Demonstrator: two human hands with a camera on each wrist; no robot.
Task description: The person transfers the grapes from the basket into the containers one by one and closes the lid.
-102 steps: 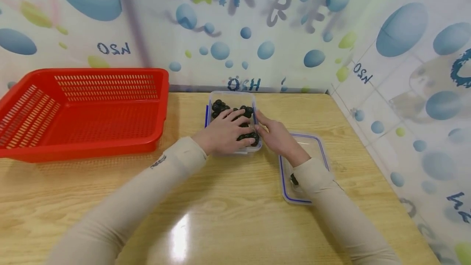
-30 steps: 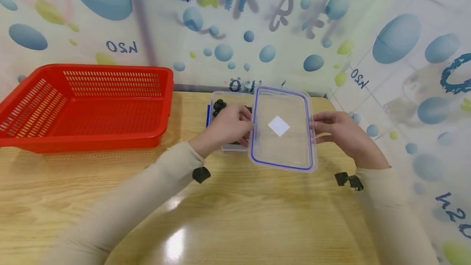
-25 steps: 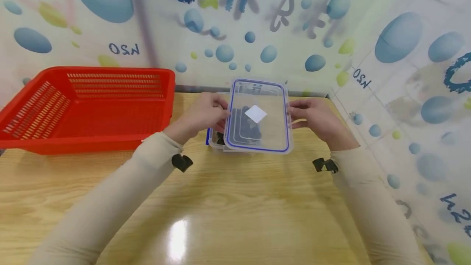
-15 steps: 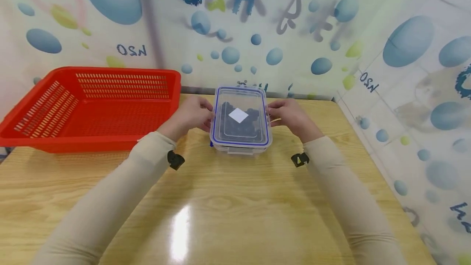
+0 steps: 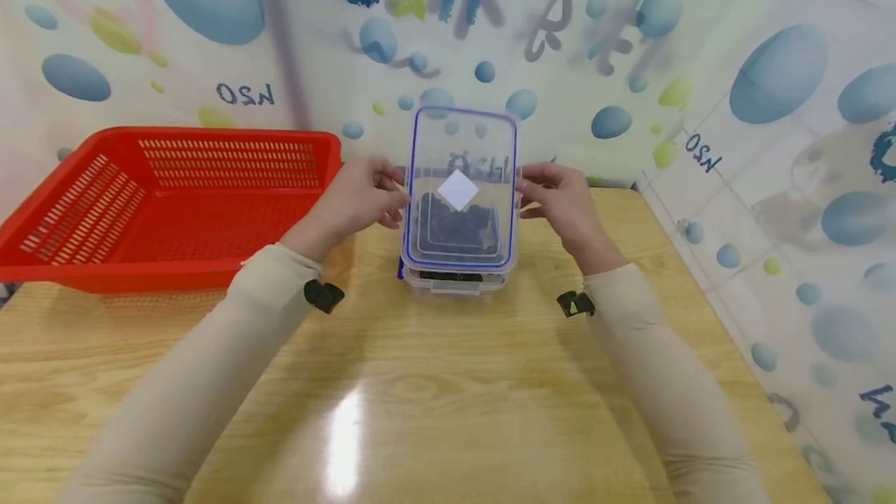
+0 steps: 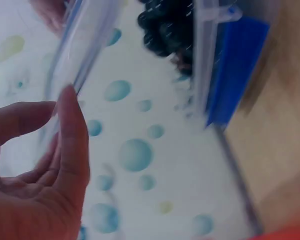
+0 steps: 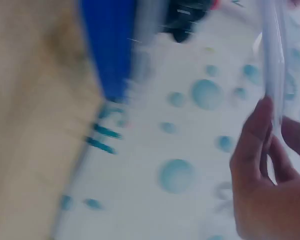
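A clear plastic lid [image 5: 462,138] with a blue seal and a white diamond label is held tilted, far end raised, over a clear food container [image 5: 455,286]. My left hand [image 5: 357,201] pinches its left edge between thumb and fingers. On the opposite edge, my right hand [image 5: 563,204] pinches it the same way. Dark shiny black grapes [image 6: 167,30] fill the container, seen dimly through the lid from the head. A blue side latch [image 6: 240,70] hangs down in the left wrist view; another blue latch [image 7: 110,50] shows in the right wrist view. The lid stands apart from the container in both wrist views.
A red perforated plastic basket [image 5: 231,274] stands to the left on the wooden table [image 5: 420,379]. A patterned wall covering [image 5: 315,37] rises close behind the container and along the right side.
The lid was picked up from the table at the right and carried left over the container. It lay nearly flat there half a second ago; now its far end is raised.
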